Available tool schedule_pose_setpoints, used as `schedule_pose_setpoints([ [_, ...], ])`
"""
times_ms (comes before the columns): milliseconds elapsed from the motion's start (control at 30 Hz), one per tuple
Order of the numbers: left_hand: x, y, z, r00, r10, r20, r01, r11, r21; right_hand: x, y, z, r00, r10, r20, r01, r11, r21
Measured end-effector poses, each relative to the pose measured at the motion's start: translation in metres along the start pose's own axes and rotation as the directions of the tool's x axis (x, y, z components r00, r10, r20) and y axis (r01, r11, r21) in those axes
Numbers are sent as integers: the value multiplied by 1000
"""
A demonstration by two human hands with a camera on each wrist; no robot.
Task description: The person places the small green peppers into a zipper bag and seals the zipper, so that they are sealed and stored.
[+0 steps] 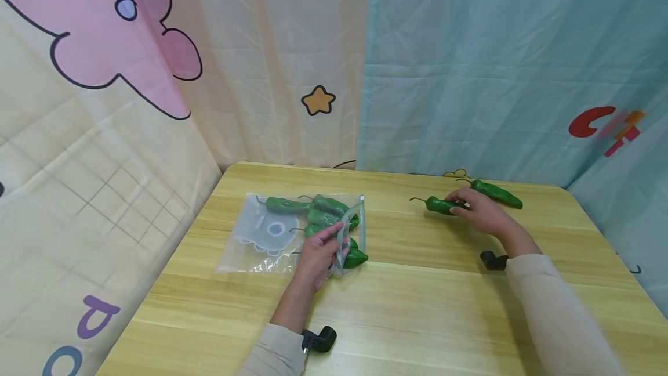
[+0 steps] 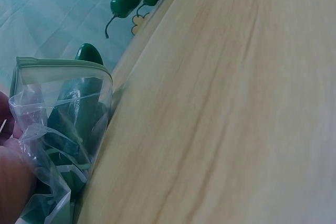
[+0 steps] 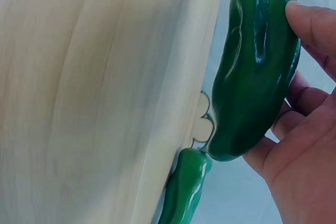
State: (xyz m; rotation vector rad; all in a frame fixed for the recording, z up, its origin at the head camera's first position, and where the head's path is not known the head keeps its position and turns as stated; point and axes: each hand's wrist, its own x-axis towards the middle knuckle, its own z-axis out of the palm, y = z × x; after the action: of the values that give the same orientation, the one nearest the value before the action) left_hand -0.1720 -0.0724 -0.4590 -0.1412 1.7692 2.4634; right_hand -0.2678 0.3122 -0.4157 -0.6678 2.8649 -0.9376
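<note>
My left hand pinches the edge of a clear zip bag near its open mouth, which faces right. Inside the bag lie several green peppers, and the tip of one pokes out at the mouth in the left wrist view. To the right, my right hand holds a green pepper between thumb and fingers, its stem pointing left in the head view. Just behind that hand another green pepper lies on the table near the back edge.
The light wooden table ends at a printed curtain along its back. Each wrist wears a black camera mount, such as the left one.
</note>
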Motion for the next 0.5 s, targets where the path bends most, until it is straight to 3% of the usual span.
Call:
schedule_pose_setpoints([
  [267,0,1,0,1000,2,-3,-2,1000,7,-1,-17,10,996,-83,-33,82,997,-10],
  [500,-1,1,0,1000,-10,-15,10,1000,9,4,-27,23,991,-135,-14,135,991,-8],
])
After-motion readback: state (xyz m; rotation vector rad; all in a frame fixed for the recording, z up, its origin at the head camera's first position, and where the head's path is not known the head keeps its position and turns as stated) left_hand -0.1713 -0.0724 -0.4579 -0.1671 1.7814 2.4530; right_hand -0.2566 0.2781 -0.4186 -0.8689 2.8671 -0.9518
